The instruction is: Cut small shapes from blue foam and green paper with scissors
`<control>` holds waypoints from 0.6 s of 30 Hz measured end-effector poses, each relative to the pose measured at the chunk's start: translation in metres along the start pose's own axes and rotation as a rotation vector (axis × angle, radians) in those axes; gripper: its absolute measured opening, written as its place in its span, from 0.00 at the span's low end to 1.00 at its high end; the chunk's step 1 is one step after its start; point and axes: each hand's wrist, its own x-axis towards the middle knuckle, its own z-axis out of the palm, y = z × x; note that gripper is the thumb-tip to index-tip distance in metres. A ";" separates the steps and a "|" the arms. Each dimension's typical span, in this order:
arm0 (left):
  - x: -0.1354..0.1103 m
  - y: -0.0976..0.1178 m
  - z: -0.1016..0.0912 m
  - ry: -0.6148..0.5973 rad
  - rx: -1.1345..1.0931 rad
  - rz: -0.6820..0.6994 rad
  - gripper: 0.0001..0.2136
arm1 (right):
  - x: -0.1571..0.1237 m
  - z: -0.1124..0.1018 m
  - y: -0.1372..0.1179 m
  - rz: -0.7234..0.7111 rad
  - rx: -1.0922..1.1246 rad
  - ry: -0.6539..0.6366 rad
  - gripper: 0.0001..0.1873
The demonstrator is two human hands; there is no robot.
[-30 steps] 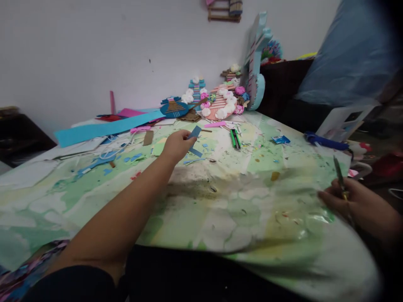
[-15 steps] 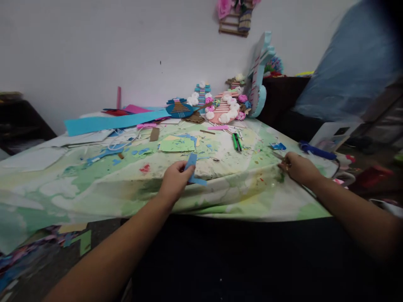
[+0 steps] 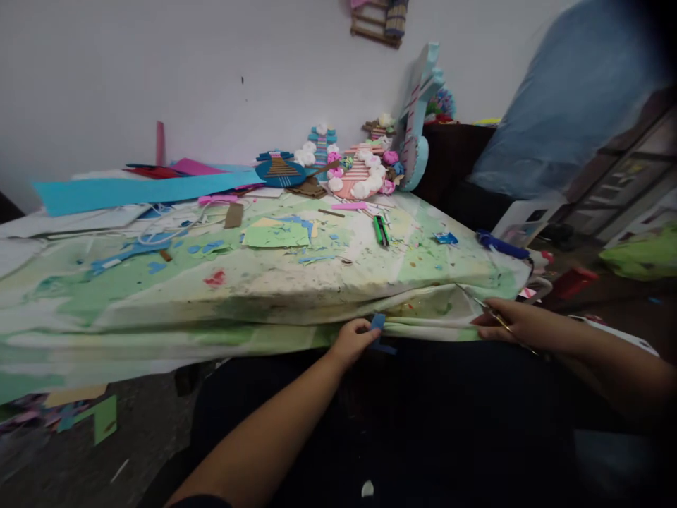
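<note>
- Checking the left hand (image 3: 351, 343), I found its thumb and fingers pinched together on a small blue paper piece (image 3: 378, 322).
- The paper looked flat and matte, roughly L-shaped; the part under the thumb was hidden from me.
- One arm stood above the thumb tip, its long axis near upright with a slight rightward lean; the other ran out rightward below the fingertips, dipping a little.
- I placed it just right of those fingertips, by the near edge of the tablecloth (image 3: 285, 296).
- Well apart, the right hand (image 3: 522, 322) had its fingers closed around a slim metal tool (image 3: 498, 318), slanting up and left past them.
</note>
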 end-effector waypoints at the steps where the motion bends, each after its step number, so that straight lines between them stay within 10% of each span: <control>1: 0.008 -0.006 -0.001 -0.006 0.059 0.017 0.09 | 0.004 0.001 -0.001 -0.012 0.019 -0.024 0.15; 11: 0.020 -0.038 -0.055 0.057 0.385 -0.107 0.07 | 0.049 0.010 0.012 -0.057 0.303 0.147 0.17; 18: -0.043 0.056 -0.072 -0.162 0.509 0.131 0.08 | 0.013 -0.004 -0.002 -0.106 0.175 0.176 0.15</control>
